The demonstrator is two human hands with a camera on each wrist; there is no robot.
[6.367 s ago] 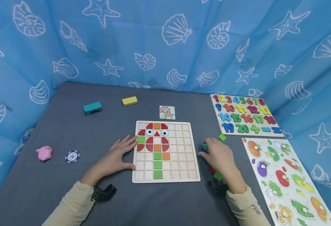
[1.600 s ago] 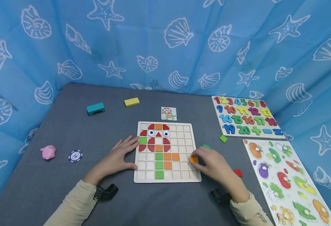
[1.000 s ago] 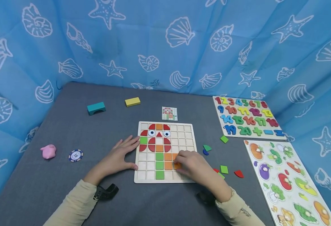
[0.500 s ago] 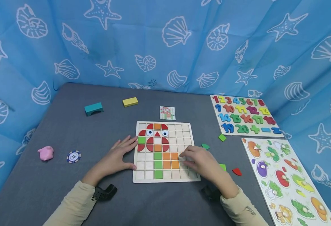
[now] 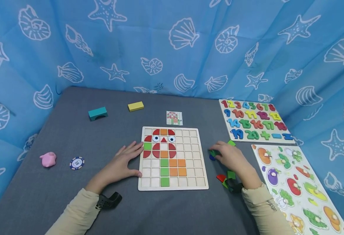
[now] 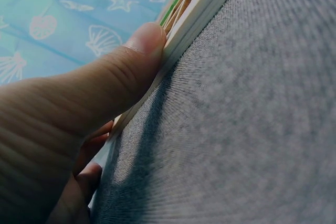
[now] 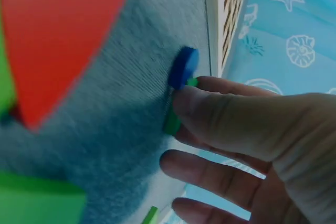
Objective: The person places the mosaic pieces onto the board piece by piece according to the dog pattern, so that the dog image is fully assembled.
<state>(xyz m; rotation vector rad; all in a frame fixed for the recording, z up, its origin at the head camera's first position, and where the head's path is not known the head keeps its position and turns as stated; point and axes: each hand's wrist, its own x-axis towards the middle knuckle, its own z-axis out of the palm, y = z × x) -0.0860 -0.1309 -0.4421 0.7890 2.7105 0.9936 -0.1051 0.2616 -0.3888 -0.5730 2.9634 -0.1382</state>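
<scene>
A square wooden grid board bears red, orange and green pieces and two eye discs, laid out like a face with a green column beneath it. Beside that column four orange squares form a block. My left hand rests along the board's left edge, its thumb against the wooden side. Off the board's right side, my right hand pinches a green quarter-circle tile between thumb and forefinger. A blue rounded piece lies right at the thumb tip; the other fingers are spread.
Red and green pieces lie near my right wrist. A small pattern card sits behind the board. Number and vegetable puzzles stand at right. Teal and yellow blocks, a pink pig and a chip are left.
Three more orange squares have come onto the board, making the block. My right hand has left the board and moved right to the loose pieces. The left hand has stayed put.
</scene>
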